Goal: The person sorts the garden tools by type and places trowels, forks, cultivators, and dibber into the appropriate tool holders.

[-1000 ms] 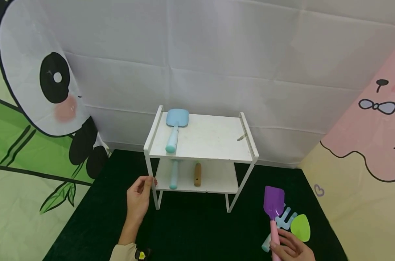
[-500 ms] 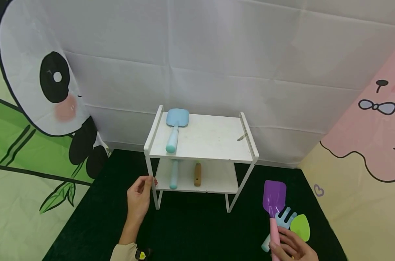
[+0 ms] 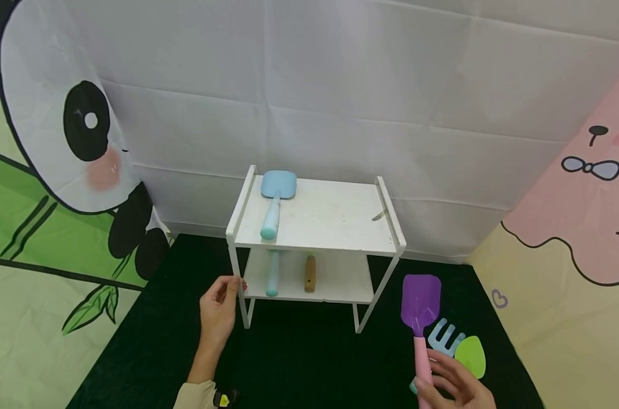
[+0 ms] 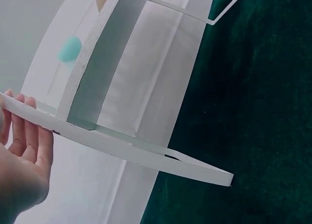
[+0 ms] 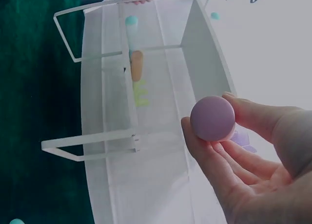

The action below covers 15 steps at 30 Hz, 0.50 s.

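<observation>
My left hand (image 3: pixel 218 312) grips the front left leg of a small white two-tier shelf (image 3: pixel 335 218); in the left wrist view its fingers (image 4: pixel 31 138) curl round the white post. A toy shovel with a purple blade (image 3: pixel 420 302) and a pink handle is held up by my right hand (image 3: pixel 455 380), right of the shelf. In the right wrist view thumb and fingers pinch the handle (image 5: pixel 212 118), its round end toward the camera. On the upper tier lies a light blue shovel (image 3: pixel 278 186). The lower tier holds a teal handle (image 3: pixel 273 274) and a wooden-handled fork (image 3: pixel 310 274) with green prongs.
A light blue toy fork (image 3: pixel 444 338) and a lime green blade (image 3: pixel 471 357) lie on the dark green cloth (image 3: pixel 309 358) beside my right hand. Behind the shelf hangs a white sheet (image 3: pixel 329 130). Printed cartoon sheets stand at both sides.
The right hand has raised the purple shovel slightly and shifted it left toward the shelf, uncovering more of the blue fork. My left hand and the shelf stay in place.
</observation>
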Each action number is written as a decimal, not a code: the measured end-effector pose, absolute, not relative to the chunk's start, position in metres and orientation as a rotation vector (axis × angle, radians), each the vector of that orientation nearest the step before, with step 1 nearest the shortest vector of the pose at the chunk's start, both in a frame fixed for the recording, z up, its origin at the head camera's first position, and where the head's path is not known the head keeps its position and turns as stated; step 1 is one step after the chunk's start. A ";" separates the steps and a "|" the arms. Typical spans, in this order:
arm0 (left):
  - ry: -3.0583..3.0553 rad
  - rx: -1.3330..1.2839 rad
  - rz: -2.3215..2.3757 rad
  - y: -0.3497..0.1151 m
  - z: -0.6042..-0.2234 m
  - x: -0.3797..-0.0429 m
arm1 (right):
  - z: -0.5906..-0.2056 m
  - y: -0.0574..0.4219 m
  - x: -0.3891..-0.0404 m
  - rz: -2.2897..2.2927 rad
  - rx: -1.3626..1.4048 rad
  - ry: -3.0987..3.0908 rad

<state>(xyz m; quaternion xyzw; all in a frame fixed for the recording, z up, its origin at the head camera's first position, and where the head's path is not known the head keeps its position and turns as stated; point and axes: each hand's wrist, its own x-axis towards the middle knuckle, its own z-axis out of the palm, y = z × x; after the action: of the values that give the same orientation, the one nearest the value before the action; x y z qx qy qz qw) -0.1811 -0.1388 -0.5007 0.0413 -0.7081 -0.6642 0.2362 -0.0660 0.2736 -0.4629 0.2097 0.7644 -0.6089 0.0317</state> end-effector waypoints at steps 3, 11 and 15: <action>-1.939 0.102 -1.825 -0.139 -0.501 -0.181 | -0.455 0.267 -0.065 -1.875 0.608 2.371; -1.953 0.118 -1.844 -0.137 -0.492 -0.177 | -0.432 0.250 -0.066 -1.846 0.463 2.399; -1.967 0.109 -1.834 -0.133 -0.478 -0.170 | -0.427 0.244 -0.069 -1.830 0.366 2.461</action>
<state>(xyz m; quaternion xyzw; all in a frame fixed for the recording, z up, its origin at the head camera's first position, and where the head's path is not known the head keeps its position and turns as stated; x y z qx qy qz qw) -0.1699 -0.1331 -0.4775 0.0393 -0.7123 -0.6642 0.2232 -0.0686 0.2438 -0.4268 0.1185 0.7965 -0.5923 0.0267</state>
